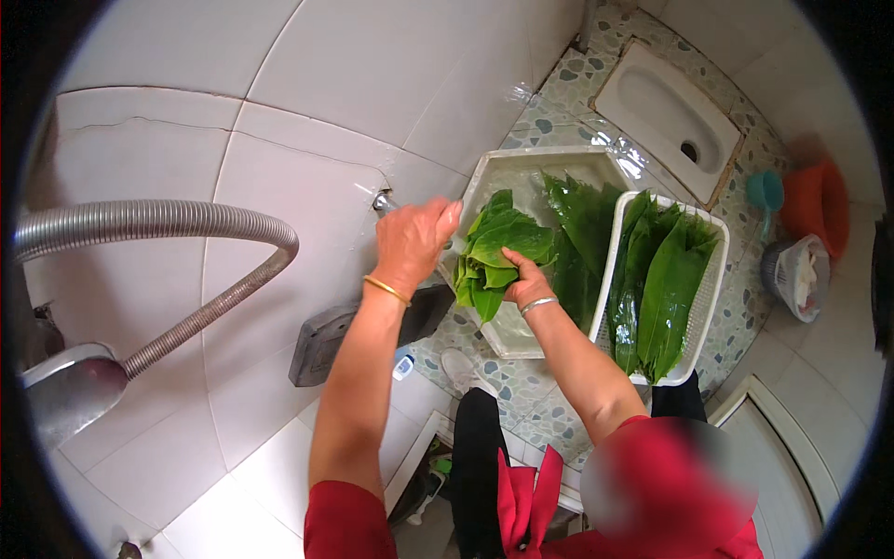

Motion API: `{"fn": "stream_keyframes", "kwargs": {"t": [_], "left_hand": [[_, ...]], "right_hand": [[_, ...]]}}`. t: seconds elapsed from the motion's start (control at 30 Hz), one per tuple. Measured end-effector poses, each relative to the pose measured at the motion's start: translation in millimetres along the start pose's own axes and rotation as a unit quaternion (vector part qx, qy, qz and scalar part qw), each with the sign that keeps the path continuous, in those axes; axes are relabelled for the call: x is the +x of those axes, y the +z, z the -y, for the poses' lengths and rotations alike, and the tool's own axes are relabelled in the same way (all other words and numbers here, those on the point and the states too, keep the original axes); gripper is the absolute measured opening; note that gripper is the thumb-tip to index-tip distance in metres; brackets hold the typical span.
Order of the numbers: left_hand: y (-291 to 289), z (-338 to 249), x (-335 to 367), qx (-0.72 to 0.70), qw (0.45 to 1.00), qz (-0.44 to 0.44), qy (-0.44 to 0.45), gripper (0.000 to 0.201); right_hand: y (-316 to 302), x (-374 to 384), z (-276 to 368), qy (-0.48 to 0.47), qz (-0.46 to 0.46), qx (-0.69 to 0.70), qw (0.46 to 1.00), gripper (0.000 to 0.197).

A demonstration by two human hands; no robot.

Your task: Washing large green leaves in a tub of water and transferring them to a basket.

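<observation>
While the right hand [529, 282] grips a bunch [503, 244] of green leaves, the left hand [414, 240] is raised just beside the wall tap [383, 200], near the tub's [515, 172] left corner. The right thumb presses on top of the bunch, and the other fingers go beneath it, mostly hidden. The left fingers look bent inward, but I cannot tell whether they hold anything. The bunch is over the left half of the tub, close to its left edge, stems and tips tightly stacked. More leaves [579, 224] lie along the tub's right side, wet and overlapping. The white basket [716, 307] overlaps the tub's right edge and carries long leaves [666, 303] laid lengthwise. Beyond the tub's far right corner is the squat toilet [652, 107]; a turquoise dipper [765, 189] and an orange bucket [819, 210] stand farther right.
</observation>
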State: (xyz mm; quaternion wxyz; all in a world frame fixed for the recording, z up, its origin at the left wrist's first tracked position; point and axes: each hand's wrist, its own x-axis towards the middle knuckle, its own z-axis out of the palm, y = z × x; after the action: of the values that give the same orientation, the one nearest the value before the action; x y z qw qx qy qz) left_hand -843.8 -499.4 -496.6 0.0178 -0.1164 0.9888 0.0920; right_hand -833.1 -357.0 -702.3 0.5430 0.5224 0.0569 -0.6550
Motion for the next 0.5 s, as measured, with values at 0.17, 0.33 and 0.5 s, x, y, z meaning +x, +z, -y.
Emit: {"fn": "stream_keyframes", "kwargs": {"t": [0.17, 0.33, 0.5], "left_hand": [[-4.0, -3.0, 15.6, -0.013, 0.997, 0.026, -0.076, 0.038], [-0.6, 2.1, 19.2, -0.030, 0.998, 0.023, -0.060, 0.039], [8.8, 8.3, 26.4, -0.021, 0.997, -0.069, 0.005, 0.033]], "right_hand": [[14.4, 22.1, -0.2, -0.003, -0.002, 0.025, 1.000, 0.029], [25.0, 33.8, -9.3, -0.022, -0.003, 0.043, 0.999, 0.031], [44.9, 41.0, -4.8, -0.021, 0.010, 0.030, 0.999, 0.030]]}}
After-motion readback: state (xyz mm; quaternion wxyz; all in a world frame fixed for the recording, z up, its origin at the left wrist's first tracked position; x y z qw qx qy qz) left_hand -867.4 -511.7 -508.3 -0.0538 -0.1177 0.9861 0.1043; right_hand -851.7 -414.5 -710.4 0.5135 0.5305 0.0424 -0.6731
